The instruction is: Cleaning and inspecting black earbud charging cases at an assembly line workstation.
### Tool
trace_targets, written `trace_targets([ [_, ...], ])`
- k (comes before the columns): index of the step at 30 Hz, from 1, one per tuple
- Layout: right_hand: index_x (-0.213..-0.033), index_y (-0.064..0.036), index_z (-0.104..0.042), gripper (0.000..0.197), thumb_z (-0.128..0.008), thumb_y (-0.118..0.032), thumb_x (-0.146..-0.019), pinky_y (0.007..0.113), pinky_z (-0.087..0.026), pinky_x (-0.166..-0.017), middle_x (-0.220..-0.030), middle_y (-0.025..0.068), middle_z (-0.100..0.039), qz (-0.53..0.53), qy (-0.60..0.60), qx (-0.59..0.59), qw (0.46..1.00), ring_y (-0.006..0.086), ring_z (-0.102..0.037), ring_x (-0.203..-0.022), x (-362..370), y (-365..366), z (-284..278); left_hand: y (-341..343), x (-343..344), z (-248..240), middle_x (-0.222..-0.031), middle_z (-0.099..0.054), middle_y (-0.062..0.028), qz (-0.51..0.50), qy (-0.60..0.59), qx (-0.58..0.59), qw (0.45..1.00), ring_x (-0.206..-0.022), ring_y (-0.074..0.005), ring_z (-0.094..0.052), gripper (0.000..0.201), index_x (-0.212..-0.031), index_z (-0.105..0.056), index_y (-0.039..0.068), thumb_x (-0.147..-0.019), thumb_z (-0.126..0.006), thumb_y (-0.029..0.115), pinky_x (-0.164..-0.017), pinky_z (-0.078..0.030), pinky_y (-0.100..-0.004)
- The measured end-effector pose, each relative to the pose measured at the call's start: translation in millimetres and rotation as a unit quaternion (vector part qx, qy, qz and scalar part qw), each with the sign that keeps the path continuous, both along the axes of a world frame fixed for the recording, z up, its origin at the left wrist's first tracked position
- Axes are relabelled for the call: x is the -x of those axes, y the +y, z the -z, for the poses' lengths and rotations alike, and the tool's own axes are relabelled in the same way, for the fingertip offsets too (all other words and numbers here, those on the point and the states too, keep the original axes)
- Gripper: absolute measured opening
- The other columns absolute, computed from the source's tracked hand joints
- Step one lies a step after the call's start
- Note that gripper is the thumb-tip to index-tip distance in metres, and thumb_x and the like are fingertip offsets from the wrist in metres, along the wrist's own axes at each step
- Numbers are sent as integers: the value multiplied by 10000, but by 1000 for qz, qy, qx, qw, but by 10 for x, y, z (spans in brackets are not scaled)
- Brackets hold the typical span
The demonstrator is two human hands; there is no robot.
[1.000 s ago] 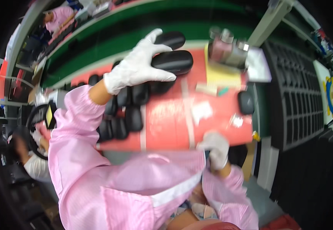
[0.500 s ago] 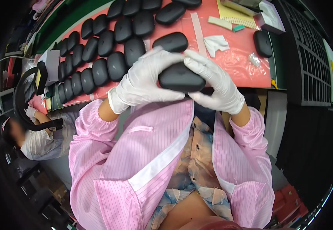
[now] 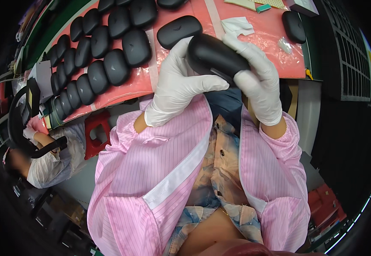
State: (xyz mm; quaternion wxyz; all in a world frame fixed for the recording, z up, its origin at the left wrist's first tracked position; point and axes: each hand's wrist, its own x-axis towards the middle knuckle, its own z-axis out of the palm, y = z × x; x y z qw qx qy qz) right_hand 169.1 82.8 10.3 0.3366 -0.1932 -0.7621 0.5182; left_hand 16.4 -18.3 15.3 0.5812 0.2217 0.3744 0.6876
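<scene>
A smooth black rounded case (image 3: 214, 56) is held in front of my chest, just off the table's near edge. White-gloved, my left hand (image 3: 179, 85) grips its left end, thumb along the underside. On the other end, my right hand (image 3: 258, 79) has its fingers curled over the top and side. The case tilts, its right end lower, and a small slot-like detail shows on its near side. Just beyond lies another black case (image 3: 179, 31) with a small mark on its lid. Several more like it stand in rows (image 3: 117, 67) to the left.
The table has a pink cover (image 3: 275, 55). On it are a white cloth (image 3: 236, 26), a small plastic bag (image 3: 285, 45), a green block (image 3: 263, 8) and a lone black case (image 3: 294, 27). A black-framed lamp (image 3: 32, 100) and a co-worker's arm (image 3: 44, 138) are at the left.
The held case has been turned and tilted, and now shows its side. My right hand has shifted its grip on it. The view has moved, so the table sits higher in the picture.
</scene>
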Motion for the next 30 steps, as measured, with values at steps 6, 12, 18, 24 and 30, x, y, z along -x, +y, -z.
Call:
trace_targets([
  [6, -1101, -71, -661, 465, -776, -229, -679, 430, -362, -1052, -1273, 147, -547, 64, 40, -295, 953, 349, -477, -1259, -81, 62, -212, -9, 5, 17, -1115, -632, -93, 12, -41, 20, 999, -991, -173, -637, 605, -1215, -518, -14, -680, -779, -125, -840, -561, -305],
  [12, -852, -79, -684, 131, -686, 8, -754, 405, -404, -987, -1084, 94, -609, 64, 22, -181, 981, 319, -515, -1214, -57, 58, -158, 25, -7, 61, -1181, -597, -86, 36, 44, -14, 998, -1094, -174, -589, 654, -1243, -490, -2, -673, -784, -128, -931, -512, -324],
  [18, -902, -37, -684, 106, -664, 19, -814, 351, -473, -879, -970, 65, -639, 356, -95, -480, 796, 268, -606, -984, -742, 765, 175, 70, -15, -29, -1239, -589, -123, 66, -61, 48, 995, -1120, -214, -602, 635, -1348, -446, -4, -770, -691, 93, -943, -507, -360],
  [24, -1079, -72, -710, 296, -614, -10, -806, 364, -446, -926, -1091, 116, -656, 324, -203, -451, 807, 268, -593, -1037, -818, 647, 225, -85, 85, 187, -1234, -588, -280, 108, -236, -20, 966, -1157, -429, -575, 729, -1299, -517, -69, -816, -615, 467, -980, -492, -452],
  [30, -1086, -41, -665, 264, -675, -84, -826, 356, -495, -865, -1039, 141, -682, 141, -136, -271, 942, 293, -647, -967, 106, 513, 183, -330, 324, 91, -1408, -390, -250, 108, -250, -107, 956, -1295, -477, -405, 1239, -1479, -187, -11, -625, -788, 657, -992, -455, -582],
])
